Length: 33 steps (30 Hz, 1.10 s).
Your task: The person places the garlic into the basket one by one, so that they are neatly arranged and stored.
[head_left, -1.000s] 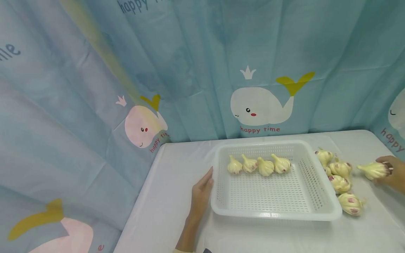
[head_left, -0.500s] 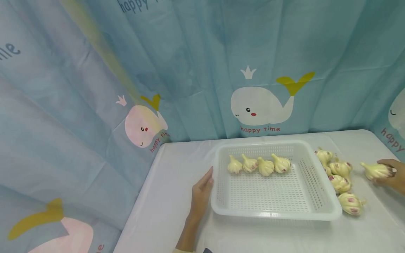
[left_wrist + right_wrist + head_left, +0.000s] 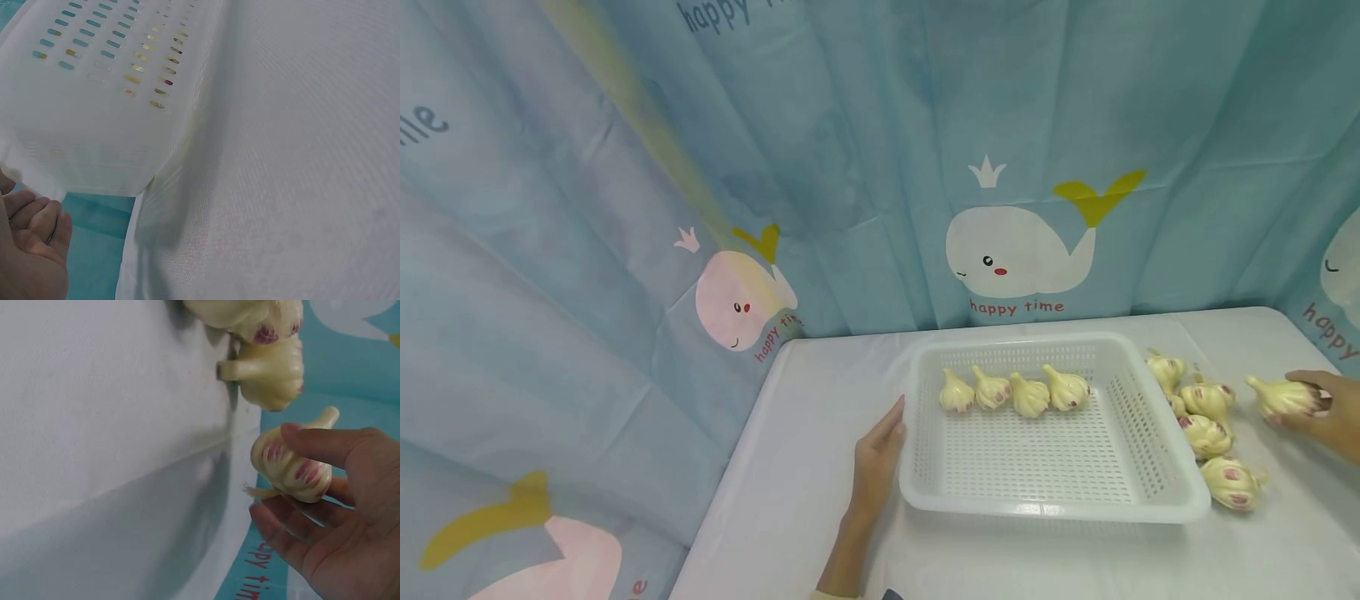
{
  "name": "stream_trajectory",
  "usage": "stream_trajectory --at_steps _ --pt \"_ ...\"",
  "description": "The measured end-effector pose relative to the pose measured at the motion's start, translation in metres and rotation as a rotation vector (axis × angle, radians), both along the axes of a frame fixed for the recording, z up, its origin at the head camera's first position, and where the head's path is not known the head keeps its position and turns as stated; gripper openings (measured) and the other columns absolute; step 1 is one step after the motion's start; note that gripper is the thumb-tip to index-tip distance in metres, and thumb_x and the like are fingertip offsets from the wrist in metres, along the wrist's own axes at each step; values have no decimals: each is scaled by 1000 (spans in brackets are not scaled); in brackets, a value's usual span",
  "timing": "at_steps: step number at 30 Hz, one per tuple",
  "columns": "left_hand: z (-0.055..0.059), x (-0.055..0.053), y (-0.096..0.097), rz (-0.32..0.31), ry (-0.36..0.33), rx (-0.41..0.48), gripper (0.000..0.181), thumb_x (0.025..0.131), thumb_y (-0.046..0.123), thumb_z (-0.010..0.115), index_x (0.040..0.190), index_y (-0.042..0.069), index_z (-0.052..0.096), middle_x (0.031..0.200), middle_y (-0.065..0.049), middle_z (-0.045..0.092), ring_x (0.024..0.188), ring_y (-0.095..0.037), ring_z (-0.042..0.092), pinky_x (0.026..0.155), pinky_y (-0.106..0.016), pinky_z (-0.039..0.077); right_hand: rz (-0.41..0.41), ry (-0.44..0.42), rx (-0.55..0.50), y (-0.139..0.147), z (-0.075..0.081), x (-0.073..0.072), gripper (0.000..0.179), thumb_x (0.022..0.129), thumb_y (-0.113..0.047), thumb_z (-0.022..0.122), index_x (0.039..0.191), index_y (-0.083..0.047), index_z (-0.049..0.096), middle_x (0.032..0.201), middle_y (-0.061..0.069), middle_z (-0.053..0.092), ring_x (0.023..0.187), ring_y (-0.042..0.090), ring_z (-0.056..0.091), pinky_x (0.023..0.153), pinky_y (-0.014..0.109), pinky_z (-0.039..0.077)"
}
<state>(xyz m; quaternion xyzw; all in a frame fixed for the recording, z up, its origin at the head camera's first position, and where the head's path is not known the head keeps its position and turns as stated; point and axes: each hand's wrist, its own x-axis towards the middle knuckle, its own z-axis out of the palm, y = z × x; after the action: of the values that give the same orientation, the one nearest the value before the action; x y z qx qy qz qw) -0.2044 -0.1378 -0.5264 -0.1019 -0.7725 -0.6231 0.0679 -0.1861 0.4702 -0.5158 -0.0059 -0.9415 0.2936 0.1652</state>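
My right hand (image 3: 1330,417) grips a garlic bulb (image 3: 1285,400) at the right of the table; its long stem points left in the head view. The right wrist view shows my thumb on one side of this purple-streaked bulb (image 3: 294,462) and the fingers below it. My left hand (image 3: 877,458) rests against the left side of a white perforated basket (image 3: 1045,510), its index finger fairly straight. Seen from the left wrist, the relaxed fingers (image 3: 44,219) lie by the basket's rim (image 3: 37,181). Inside the basket, several garlic bulbs (image 3: 1030,396) stand in a row along the back.
Several more garlic bulbs (image 3: 1206,433) lie heaped against the basket's right side on the white-covered table (image 3: 820,417). Blue curtains (image 3: 865,167) with whale prints hang behind and to the left of the table.
My right hand moved slightly right with the garlic bulb, then back left, turning the bulb a little. The left hand and the basket have stayed in place.
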Motion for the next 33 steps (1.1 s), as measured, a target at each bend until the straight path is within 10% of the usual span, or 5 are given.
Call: stream_trajectory --at_steps 6,15,33 --pt "0 1 0 1 -18 -9 42 113 33 53 154 27 56 159 14 51 151 -6 42 124 -29 36 54 -5 -13 -8 9 -3 76 81 -16 92 125 27 48 119 60 45 90 76 54 50 9 41" --pt "0 1 1 -6 -19 -4 43 113 31 52 156 26 53 163 9 48 153 -10 40 125 -30 35 22 -41 25 -42 40 -1 74 89 -19 87 135 22 46 126 53 46 98 71 52 50 49 57" --pt "1 2 1 -17 -20 12 43 113 32 50 156 26 53 162 12 49 153 -8 41 124 -28 36 6 -103 12 -100 85 -2 80 99 -38 77 151 12 41 141 45 45 115 64 48 75 78 50"
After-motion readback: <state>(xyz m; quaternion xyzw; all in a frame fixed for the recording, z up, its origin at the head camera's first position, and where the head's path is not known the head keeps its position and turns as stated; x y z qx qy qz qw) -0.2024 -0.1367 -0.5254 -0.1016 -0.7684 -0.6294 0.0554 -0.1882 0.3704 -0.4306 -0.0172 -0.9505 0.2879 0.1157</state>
